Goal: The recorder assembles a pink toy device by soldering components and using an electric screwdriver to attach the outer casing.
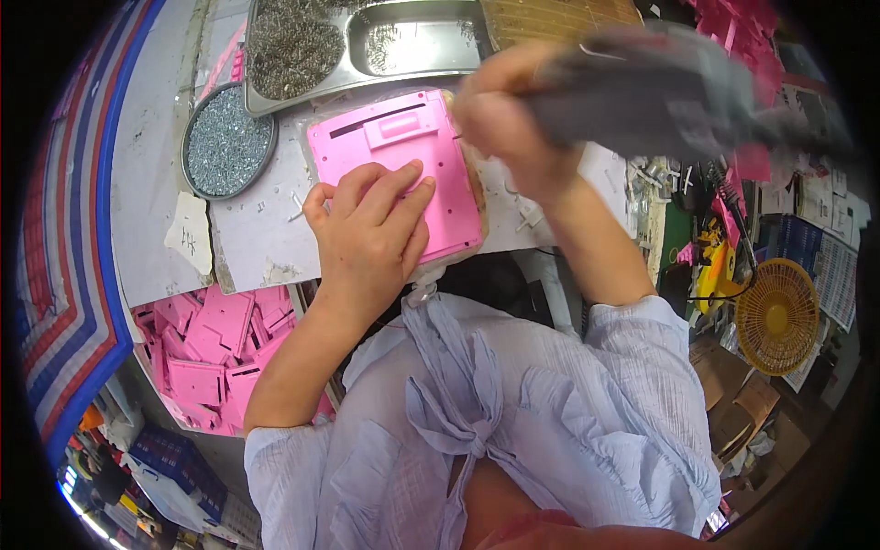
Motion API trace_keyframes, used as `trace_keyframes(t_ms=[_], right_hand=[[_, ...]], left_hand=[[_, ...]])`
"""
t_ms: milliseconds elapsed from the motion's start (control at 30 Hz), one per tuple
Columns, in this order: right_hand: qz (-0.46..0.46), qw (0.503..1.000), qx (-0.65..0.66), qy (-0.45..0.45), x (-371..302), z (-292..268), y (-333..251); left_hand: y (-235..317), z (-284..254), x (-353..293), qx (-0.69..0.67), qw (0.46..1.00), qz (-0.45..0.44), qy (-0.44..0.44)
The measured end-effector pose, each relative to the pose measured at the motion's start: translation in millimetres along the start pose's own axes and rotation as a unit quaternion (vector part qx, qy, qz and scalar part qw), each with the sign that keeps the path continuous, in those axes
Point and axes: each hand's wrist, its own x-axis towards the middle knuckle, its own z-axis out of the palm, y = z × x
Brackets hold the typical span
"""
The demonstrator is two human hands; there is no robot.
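Observation:
A pink plastic casing point(449, 197) lies flat on the worktable, with a raised block and a dark slot near its far end and small screw holes. My left hand point(371, 215) rests on its left side, fingers spread and pressing down on the surface. My right hand point(518, 119) is closed around a dark electric screwdriver point(632, 101), held at the casing's far right corner. Motion blurs both hand and tool, and the tool's tip cannot be made out.
A metal tray point(417, 46) of small screws stands at the back. Left of it is a round dish point(229, 142) of small silvery parts. Below the table's left edge sits a box of pink plastic pieces point(206, 353). A yellow fan point(777, 316) stands at the right.

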Motion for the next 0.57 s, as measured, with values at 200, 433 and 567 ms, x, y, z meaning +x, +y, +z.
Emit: trace_keyframes(t_ms=[200, 433, 567], right_hand=[[0.08, 0.989, 0.121, 0.02, -13, 0, -32], [0.086, 0.995, 0.014, -0.046, -54, -2, -40], [0.068, 0.991, 0.114, 0.01, -47, 6, -48]], left_hand=[[-2, 1, 0, 0.004, 1.0, -0.001, 0.014], [-8, 3, -2, -0.045, 0.999, 0.007, 0.006], [-29, -8, 25, -0.036, 0.996, -0.031, 0.078]])
